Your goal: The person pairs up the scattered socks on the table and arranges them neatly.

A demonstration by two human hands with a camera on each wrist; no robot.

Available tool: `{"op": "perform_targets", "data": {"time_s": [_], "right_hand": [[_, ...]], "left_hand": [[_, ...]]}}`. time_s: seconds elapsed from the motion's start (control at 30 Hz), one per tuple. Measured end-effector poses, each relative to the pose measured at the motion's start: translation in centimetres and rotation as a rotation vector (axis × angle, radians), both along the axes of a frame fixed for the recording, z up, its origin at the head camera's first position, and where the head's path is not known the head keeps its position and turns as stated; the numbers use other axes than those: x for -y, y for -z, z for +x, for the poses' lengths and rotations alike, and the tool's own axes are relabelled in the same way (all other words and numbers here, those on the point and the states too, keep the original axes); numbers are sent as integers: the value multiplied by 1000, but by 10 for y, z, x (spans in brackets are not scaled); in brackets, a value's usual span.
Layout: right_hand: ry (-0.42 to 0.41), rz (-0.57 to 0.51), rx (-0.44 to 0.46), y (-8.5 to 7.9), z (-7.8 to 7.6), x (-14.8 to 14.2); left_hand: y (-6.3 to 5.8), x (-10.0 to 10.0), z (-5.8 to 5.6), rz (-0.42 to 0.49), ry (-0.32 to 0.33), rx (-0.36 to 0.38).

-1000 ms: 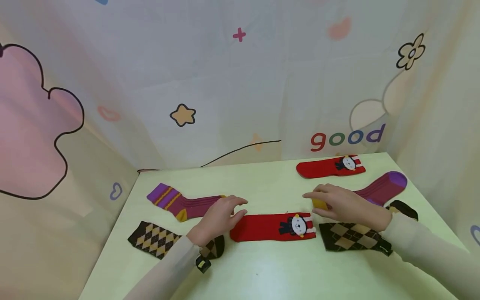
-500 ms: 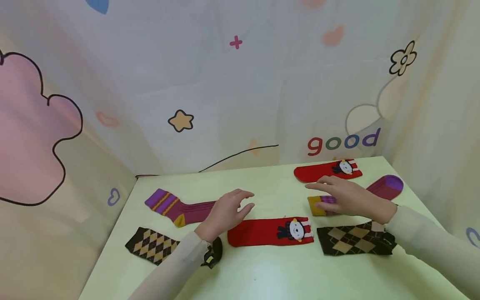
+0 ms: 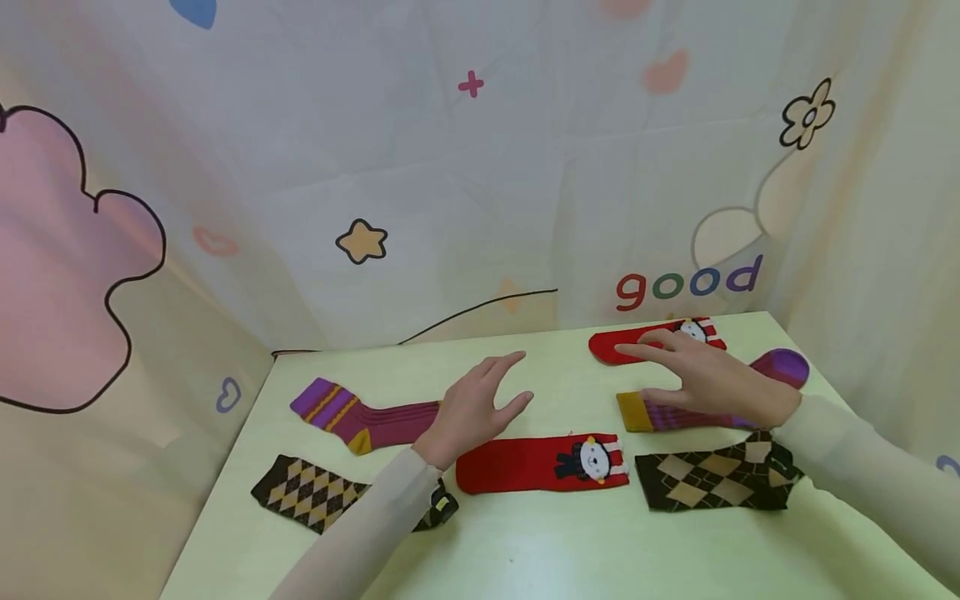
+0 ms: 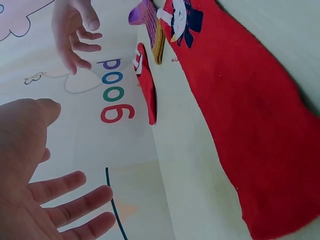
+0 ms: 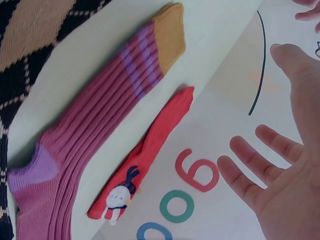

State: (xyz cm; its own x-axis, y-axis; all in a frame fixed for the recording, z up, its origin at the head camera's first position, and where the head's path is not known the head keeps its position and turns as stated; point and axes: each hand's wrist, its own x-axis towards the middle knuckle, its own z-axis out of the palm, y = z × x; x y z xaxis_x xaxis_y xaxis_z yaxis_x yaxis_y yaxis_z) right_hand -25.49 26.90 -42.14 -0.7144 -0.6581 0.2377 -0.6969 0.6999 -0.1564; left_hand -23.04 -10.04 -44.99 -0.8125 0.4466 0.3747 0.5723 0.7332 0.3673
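Observation:
My left hand (image 3: 471, 410) hovers over the table with fingers apart and nothing in its grasp. Below it lie the near end of a red sock (image 3: 513, 465) with a white animal figure and the end of a maroon sock (image 3: 397, 423) with purple stripes. An argyle sock (image 3: 307, 493) is partly hidden under that forearm. Over on the other side, my right hand (image 3: 708, 379), empty too, hangs above a maroon sock (image 5: 95, 100) with a mustard cuff. Its fingers overlap the far red sock (image 3: 626, 344) in the head view. Another argyle sock (image 3: 697, 482) lies nearer, partly behind the right sleeve.
All the socks lie flat on a pale green table (image 3: 540, 550). A printed curtain (image 3: 450, 167) with a star, hearts and the word "good" hangs behind it and along both sides. Dark wrist straps with small devices (image 3: 444, 502) sit at the wrists.
My left hand has risen and shifted right, its fingers spreading wider. The right hand has lifted a little off the maroon sock's cuff. The socks have not moved on the table.

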Motion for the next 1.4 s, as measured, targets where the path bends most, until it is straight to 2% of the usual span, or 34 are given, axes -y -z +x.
{"op": "perform_targets", "data": {"time_s": [0.17,0.33,0.63,0.87,1.1,1.4], "right_hand": [[23,5,-35,0,-9,-7],[57,16,-19,0,-15,-11],[76,2,-14,9,-33,-16],[123,-28,17,18,-43,-22],[169,-12,50,26,-55,-24],[225,1,92,26,-67,-19]], "left_hand": [[0,-9,-8,-3,-11,5],[1,-18,-15,-20,-5,45],[5,-33,-25,-23,-21,35],[7,-45,-30,-21,-51,72],[5,-57,-36,-22,-49,92],[3,-63,-45,-28,-64,102]]}}
